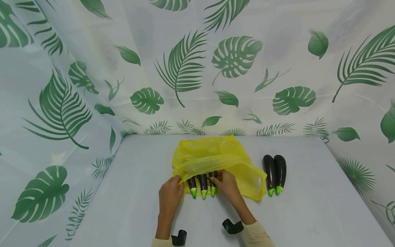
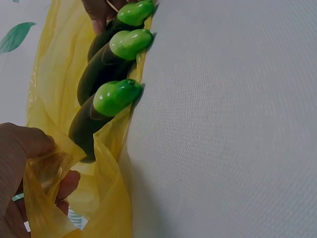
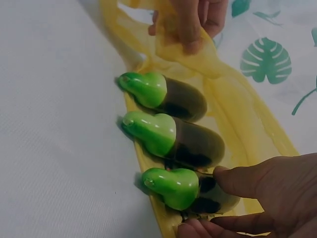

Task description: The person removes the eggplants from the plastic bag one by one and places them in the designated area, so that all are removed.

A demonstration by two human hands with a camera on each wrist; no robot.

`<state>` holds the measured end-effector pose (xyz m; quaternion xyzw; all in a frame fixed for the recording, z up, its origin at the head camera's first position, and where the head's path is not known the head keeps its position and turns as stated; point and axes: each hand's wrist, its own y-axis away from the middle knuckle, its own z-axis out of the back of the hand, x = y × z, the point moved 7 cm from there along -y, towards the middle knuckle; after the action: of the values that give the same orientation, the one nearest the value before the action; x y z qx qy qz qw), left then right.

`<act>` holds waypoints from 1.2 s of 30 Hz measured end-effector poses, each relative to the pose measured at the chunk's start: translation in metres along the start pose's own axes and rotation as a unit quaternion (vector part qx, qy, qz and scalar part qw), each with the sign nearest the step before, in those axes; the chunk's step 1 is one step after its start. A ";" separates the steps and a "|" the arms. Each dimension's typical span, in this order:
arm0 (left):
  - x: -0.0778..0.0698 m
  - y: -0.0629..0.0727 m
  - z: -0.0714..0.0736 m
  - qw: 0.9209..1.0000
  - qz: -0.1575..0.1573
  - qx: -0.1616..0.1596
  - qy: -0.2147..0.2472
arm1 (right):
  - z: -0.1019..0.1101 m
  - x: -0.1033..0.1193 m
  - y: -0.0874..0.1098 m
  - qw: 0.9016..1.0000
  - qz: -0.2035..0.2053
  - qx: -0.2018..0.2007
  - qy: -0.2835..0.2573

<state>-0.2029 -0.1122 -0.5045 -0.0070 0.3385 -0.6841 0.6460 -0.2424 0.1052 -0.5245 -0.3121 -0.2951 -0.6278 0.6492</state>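
Observation:
A yellow plastic bag [image 1: 213,147] lies on the table with its mouth toward me. Three dark eggplants with green stem ends sit side by side in the mouth: a left one [image 1: 192,185], a middle one [image 1: 203,183] and a right one [image 1: 213,181]. Their far ends are hidden under the bag's upper layer. My left hand [image 1: 170,193] pinches the bag's edge at the left corner of the mouth, thumb [image 2: 39,142] over the film. With thumb and fingers on either side, my right hand [image 1: 227,185] grips the right eggplant [image 3: 178,188].
Two more eggplants, one [image 1: 269,173] beside the other [image 1: 280,173], lie on the pale table [image 1: 308,206] to the right of the bag. A leaf-printed sheet [image 1: 197,79] hangs behind and at the sides.

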 end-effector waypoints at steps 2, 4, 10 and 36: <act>0.000 -0.001 0.001 1.000 0.000 0.002 -0.001 | -0.001 0.003 -0.001 1.000 0.006 -0.006 -0.005; -0.001 -0.002 0.001 1.000 0.001 0.004 0.000 | -0.002 0.004 -0.003 1.000 0.010 -0.010 -0.010; -0.002 -0.003 0.003 1.000 0.006 0.010 0.000 | -0.004 0.006 -0.004 1.000 0.009 -0.018 0.003; 0.000 0.000 0.002 1.000 0.001 0.003 0.003 | -0.010 0.008 -0.006 0.999 -0.003 -0.016 0.036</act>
<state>-0.2016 -0.1136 -0.5029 -0.0029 0.3382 -0.6844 0.6459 -0.2485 0.0922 -0.5240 -0.2990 -0.2625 -0.6451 0.6524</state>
